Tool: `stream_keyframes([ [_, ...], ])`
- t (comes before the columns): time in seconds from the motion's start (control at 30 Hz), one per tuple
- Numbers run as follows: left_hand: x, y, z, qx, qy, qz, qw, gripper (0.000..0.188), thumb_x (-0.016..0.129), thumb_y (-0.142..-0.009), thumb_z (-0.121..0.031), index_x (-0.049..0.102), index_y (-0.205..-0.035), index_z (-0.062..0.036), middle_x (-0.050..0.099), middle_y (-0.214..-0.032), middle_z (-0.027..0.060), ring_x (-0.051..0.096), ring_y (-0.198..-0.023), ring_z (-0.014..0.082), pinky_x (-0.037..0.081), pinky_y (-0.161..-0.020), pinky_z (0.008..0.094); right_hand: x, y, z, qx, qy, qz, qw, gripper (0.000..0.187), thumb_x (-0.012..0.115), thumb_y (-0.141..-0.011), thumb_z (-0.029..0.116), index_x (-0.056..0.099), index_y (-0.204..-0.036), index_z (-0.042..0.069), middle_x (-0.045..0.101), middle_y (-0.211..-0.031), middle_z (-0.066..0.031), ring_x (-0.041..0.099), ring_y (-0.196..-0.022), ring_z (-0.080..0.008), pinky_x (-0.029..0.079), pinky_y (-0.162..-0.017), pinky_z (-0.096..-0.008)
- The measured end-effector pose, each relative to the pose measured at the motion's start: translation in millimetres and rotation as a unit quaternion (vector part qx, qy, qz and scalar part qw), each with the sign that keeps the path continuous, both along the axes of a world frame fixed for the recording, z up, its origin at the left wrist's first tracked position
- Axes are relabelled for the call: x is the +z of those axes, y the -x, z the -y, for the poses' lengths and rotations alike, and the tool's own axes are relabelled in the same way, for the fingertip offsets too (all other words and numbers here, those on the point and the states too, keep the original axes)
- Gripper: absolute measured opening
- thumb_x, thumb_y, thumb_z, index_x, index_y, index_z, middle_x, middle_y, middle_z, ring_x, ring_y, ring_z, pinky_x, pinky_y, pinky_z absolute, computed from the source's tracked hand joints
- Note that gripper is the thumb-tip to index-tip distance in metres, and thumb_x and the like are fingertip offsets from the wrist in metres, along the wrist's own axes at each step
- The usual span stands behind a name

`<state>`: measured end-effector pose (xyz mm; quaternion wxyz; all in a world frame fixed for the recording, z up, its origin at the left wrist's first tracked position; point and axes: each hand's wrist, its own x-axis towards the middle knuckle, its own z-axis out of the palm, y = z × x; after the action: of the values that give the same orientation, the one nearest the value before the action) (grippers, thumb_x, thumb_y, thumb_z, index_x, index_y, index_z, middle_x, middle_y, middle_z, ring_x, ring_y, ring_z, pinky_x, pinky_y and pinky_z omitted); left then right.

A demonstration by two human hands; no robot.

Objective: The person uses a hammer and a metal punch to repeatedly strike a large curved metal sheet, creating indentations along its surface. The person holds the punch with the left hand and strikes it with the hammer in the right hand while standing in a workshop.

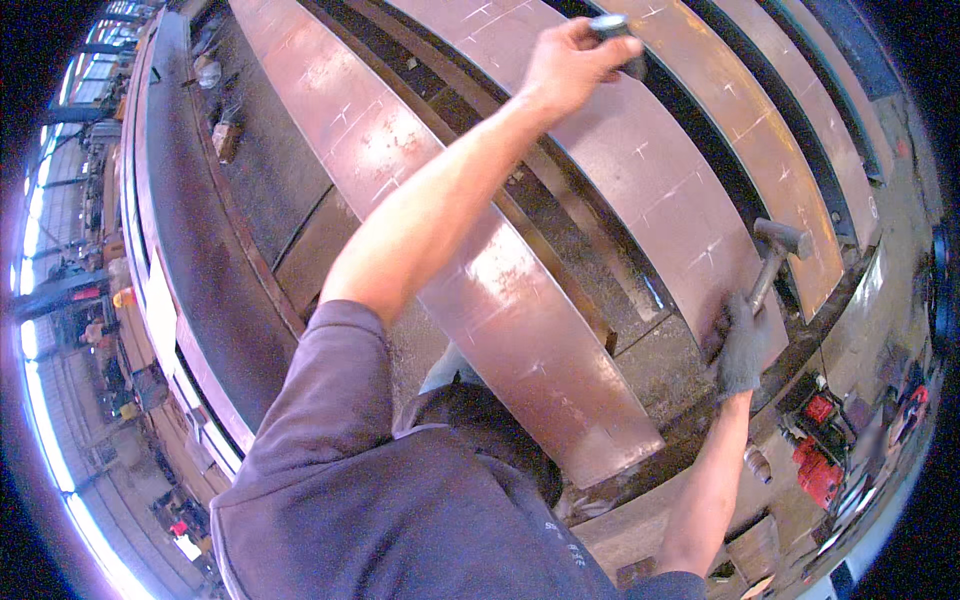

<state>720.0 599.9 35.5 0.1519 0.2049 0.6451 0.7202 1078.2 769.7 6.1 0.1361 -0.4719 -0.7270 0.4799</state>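
My bare left hand [572, 72] is stretched far forward over the steel plates. Its thumb and fingers are closed on a short dark cylinder with a shiny flat top [610, 26]; its lower end is blurred, so I cannot tell its kind. My right hand [740, 350], in a grey glove, grips a hammer [783, 238] by its handle, the head raised at the far end. Below both hands runs a long steel plate [650, 165] with white chalk cross marks. Nearer me lies another marked plate [500, 270], crossed by my left forearm.
More long marked plates, one yellowish [765, 130], lie side by side to the right with dark gaps between them. Beams show beneath. A dark curved steel piece [205, 220] stands at left. Red tools [818, 470] and a small roll-shaped object [758, 463] are at lower right.
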Motion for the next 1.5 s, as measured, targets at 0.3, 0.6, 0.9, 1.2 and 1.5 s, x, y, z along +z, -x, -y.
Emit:
stream_keyframes([
  [0.3,-19.9,-9.5,35.9,-0.080,0.038,0.092,0.992,0.026,0.073,-0.098,-0.025,0.068,-0.109,-0.0021,0.069,-0.089,0.0006,0.062,-0.075,0.0077,0.051,-0.066,0.0258,18.0,4.4,11.1,-0.012,-0.046,0.009,0.999,0.008,0.064,-0.097,0.014,0.060,-0.093,0.008,0.049,-0.068,0.0056,0.043,-0.053,-0.0059,0.035,-0.046,-0.0256],
  [0.6,-17.1,-49.3,17.1,-0.061,0.212,-0.063,0.973,0.040,0.077,-0.088,-0.035,0.071,-0.104,0.0011,0.075,-0.090,0.0161,0.072,-0.081,0.0249,0.055,-0.074,0.0389,15.6,5.9,12.4,-0.015,0.022,-0.006,1.000,0.023,0.067,-0.094,0.013,0.068,-0.114,0.002,0.055,-0.075,0.0051,0.045,-0.062,-0.0056,0.037,-0.054,-0.0255],
  [0.9,-32.6,-53.5,11.0,-0.016,0.222,-0.145,0.964,0.046,0.078,-0.087,-0.038,0.072,-0.109,0.0012,0.076,-0.094,0.0202,0.074,-0.090,0.0316,0.055,-0.081,0.0416,27.7,10.2,21.4,-0.005,0.032,0.021,0.999,0.032,0.068,-0.095,0.015,0.069,-0.124,0.003,0.055,-0.074,0.0053,0.047,-0.062,-0.0049,0.039,-0.053,-0.0254],
  [1.2,-31.1,-61.6,8.8,-0.002,0.207,-0.146,0.968,0.045,0.079,-0.086,-0.038,0.073,-0.111,0.0001,0.076,-0.094,0.0197,0.075,-0.089,0.0293,0.056,-0.080,0.0405,14.9,1.4,11.0,0.005,-0.019,0.010,1.000,0.033,0.071,-0.094,0.020,0.072,-0.122,0.003,0.059,-0.076,0.0043,0.049,-0.060,-0.0066,0.040,-0.053,-0.0279],
  [1.5,-29.7,-59.3,0.4,0.044,0.253,-0.120,0.959,0.048,0.079,-0.085,-0.044,0.073,-0.102,0.0011,0.077,-0.089,0.0180,0.075,-0.084,0.0270,0.056,-0.079,0.0391,7.2,-0.6,5.0,0.005,-0.040,0.028,0.999,0.018,0.067,-0.098,0.023,0.065,-0.106,0.007,0.055,-0.071,0.0013,0.050,-0.053,-0.0086,0.040,-0.045,-0.0263],
])
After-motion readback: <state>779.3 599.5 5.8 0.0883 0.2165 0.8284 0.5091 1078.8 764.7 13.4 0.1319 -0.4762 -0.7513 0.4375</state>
